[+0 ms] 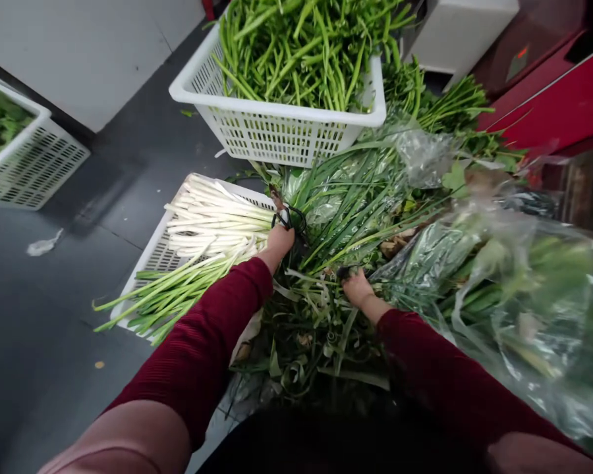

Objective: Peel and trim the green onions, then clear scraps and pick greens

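My left hand (281, 241) is closed at the right edge of a low white basket (151, 260), beside white scallion stalks (212, 217). Its fingers are round something dark, perhaps a cord or handle, that I cannot make out. Green stalks (172, 299) stick out over the basket's near left side. My right hand (356, 287) reaches into the leafy pile, its fingertips against a small dark thing and partly hidden. Long green scallion leaves (336, 204) spread between and beyond the hands. Below them lies a heap of trimmed leaves and peelings (311, 342).
A tall white basket (281, 131) full of green stems stands at the back. Another white basket (34, 164) with greens is at the left. Clear plastic bags (548, 316) of greens lie at the right, near a red cabinet (553, 105). A plastic scrap (44, 244) lies on the floor.
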`<state>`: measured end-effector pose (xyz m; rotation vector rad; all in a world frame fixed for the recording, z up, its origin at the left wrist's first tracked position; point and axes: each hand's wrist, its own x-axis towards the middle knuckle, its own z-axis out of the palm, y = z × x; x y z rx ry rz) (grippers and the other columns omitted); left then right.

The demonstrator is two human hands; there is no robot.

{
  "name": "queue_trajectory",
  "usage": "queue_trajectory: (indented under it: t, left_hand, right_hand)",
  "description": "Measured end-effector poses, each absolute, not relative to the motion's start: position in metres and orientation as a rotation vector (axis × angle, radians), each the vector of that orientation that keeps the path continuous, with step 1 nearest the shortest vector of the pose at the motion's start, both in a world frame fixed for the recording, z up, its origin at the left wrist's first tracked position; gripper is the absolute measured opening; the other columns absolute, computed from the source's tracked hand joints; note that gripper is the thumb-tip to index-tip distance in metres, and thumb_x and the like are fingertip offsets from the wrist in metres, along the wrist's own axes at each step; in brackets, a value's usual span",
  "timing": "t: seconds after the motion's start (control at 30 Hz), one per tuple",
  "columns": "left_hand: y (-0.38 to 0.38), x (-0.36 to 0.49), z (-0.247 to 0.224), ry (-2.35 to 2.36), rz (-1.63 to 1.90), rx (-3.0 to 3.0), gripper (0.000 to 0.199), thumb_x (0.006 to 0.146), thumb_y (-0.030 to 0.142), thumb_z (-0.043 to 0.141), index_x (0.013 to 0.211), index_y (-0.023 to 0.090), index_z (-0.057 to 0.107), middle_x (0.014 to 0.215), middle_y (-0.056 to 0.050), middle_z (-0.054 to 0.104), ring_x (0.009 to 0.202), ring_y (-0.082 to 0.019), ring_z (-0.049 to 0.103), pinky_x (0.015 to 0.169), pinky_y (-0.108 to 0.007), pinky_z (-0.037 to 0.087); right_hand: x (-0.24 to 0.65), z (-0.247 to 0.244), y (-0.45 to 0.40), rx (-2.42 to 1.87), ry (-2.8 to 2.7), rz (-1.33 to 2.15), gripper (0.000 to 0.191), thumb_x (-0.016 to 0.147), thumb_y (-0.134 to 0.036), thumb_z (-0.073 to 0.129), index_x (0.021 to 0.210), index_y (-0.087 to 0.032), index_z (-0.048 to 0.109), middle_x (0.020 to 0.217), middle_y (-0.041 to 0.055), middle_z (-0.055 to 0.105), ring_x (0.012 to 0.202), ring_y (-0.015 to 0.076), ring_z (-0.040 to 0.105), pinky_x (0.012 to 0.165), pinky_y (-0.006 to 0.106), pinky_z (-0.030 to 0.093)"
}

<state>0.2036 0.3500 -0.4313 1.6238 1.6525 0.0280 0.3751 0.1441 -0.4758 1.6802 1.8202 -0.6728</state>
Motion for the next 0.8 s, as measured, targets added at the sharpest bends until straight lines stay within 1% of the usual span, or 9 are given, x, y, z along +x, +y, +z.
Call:
queue_trajectory:
  t: [0.07,0.17,0.23,0.3,0.43,0.5,0.6,0.7,0.8]
  left_hand:
    - [0.358,0.213,-0.438,1.674,0.024,1.554,0.03,0.075,0.034,0.057,0.086,0.008,0.067,0.085,-0.018,0.068,0.09,-0.027,0.064,0.077,-0.031,0.046]
    - [0.368,0.219,-0.443,1.712,0.053,1.41,0.035,0.075,0.04,0.057,0.086,0.007,0.064,0.08,-0.018,0.067,0.077,-0.026,0.065,0.066,-0.032,0.047]
    - [0.372,0.219,-0.441,1.716,0.1,1.317,0.035,0.077,0.04,0.055,0.088,0.008,0.062,0.079,-0.016,0.066,0.066,-0.022,0.063,0.057,-0.03,0.046]
    - [0.371,0.215,-0.433,1.682,0.143,1.238,0.027,0.077,0.033,0.053,0.087,0.009,0.059,0.073,-0.012,0.064,0.054,-0.016,0.058,0.049,-0.027,0.042]
    - [0.344,0.187,-0.402,1.527,0.164,1.141,0.014,0.074,0.024,0.048,0.07,0.012,0.054,0.051,-0.002,0.053,0.035,-0.007,0.038,0.038,-0.023,0.03]
    - [0.317,0.163,-0.383,1.395,0.223,1.129,0.015,0.072,0.028,0.051,0.067,0.014,0.052,0.05,0.0,0.052,0.035,-0.006,0.036,0.037,-0.021,0.027]
    - [0.268,0.125,-0.352,1.195,0.311,1.105,0.019,0.066,0.032,0.059,0.064,0.015,0.05,0.049,0.002,0.052,0.04,-0.007,0.04,0.038,-0.019,0.027]
    - [0.222,0.092,-0.311,1.21,0.259,1.052,0.021,0.065,0.033,0.061,0.064,0.016,0.049,0.047,0.003,0.051,0.04,-0.007,0.039,0.037,-0.019,0.025]
    - [0.176,0.065,-0.26,1.22,0.249,1.018,0.021,0.067,0.034,0.061,0.069,0.016,0.05,0.049,0.004,0.052,0.04,-0.007,0.038,0.036,-0.018,0.023]
  right_hand:
    - [0.38,-0.456,0.142,1.591,2.043,-0.51,0.028,0.082,-0.01,0.043,0.097,-0.012,0.066,0.096,0.0156,0.063,0.104,0.0281,0.046,0.102,0.054,0.009]
    - [0.395,-0.422,0.143,1.451,2.312,-0.345,0.024,0.082,-0.012,0.045,0.094,-0.015,0.066,0.088,0.0121,0.061,0.096,0.0251,0.046,0.101,0.049,0.014]
    - [0.405,-0.401,0.142,1.414,2.368,-0.364,0.022,0.084,-0.014,0.045,0.095,-0.015,0.065,0.084,0.0113,0.06,0.092,0.0236,0.046,0.096,0.044,0.022]
    - [0.41,-0.382,0.135,1.433,2.337,-0.43,0.021,0.085,-0.018,0.046,0.094,-0.014,0.064,0.078,0.0109,0.06,0.086,0.0227,0.047,0.086,0.039,0.028]
    - [0.401,-0.339,0.094,1.434,2.319,-0.498,0.022,0.086,-0.017,0.042,0.086,-0.018,0.065,0.068,0.0072,0.059,0.075,0.0207,0.048,0.073,0.035,0.029]
    - [0.395,-0.315,0.066,1.426,2.434,-0.449,0.026,0.087,-0.015,0.04,0.095,-0.019,0.064,0.073,0.0072,0.06,0.077,0.0203,0.048,0.072,0.035,0.029]
    - [0.398,-0.283,0.034,1.455,2.526,-0.297,0.032,0.083,-0.012,0.042,0.108,-0.017,0.061,0.072,0.0087,0.06,0.074,0.0195,0.047,0.068,0.033,0.028]
    - [0.413,-0.255,0.024,1.586,2.401,-0.094,0.036,0.082,-0.011,0.043,0.114,-0.013,0.059,0.069,0.009,0.058,0.072,0.0202,0.046,0.063,0.033,0.026]
    - [0.422,-0.231,0.027,1.653,2.323,0.008,0.044,0.083,-0.01,0.04,0.126,-0.012,0.049,0.071,0.0082,0.059,0.073,0.0205,0.047,0.064,0.033,0.028]
